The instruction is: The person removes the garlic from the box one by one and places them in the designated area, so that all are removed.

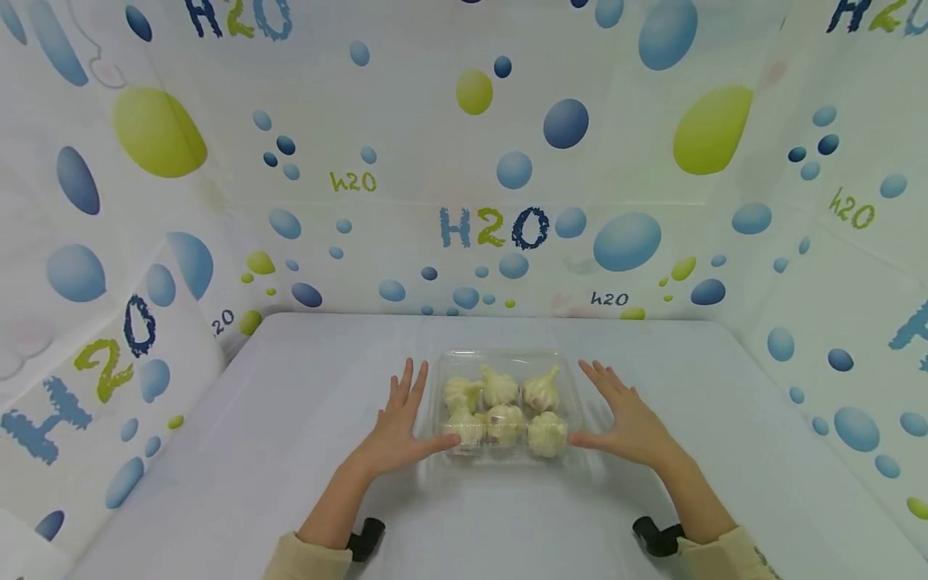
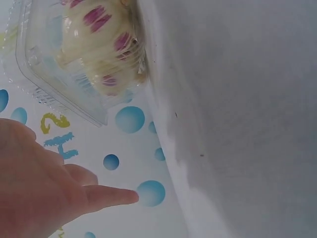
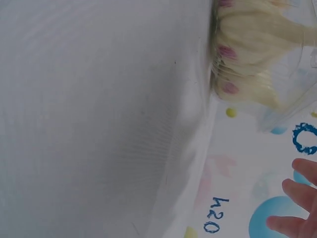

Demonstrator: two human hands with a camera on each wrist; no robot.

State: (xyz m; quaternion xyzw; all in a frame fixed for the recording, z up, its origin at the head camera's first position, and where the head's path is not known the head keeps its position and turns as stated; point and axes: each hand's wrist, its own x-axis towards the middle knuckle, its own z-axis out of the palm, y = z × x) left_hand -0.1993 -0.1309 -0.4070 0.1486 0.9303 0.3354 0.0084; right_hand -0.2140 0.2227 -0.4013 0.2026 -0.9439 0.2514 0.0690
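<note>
A clear plastic box sits on the table with several pale garlic bulbs inside. Purple streaks mark the garlic bulbs in the left wrist view. My left hand is spread at the box's left side, its thumb reaching to the near left corner. On the other side, my right hand has its fingers spread and its thumb near the right front edge. Whether either thumb touches the plastic, I cannot tell. Both hands hold nothing. Fingers of the right hand show at the right wrist view's edge.
A white cloth covers the table. Beyond it and on both sides rises a white curtain printed with blue and green drops and H2O lettering. Black wrist cameras show beside the left sleeve and the right sleeve.
</note>
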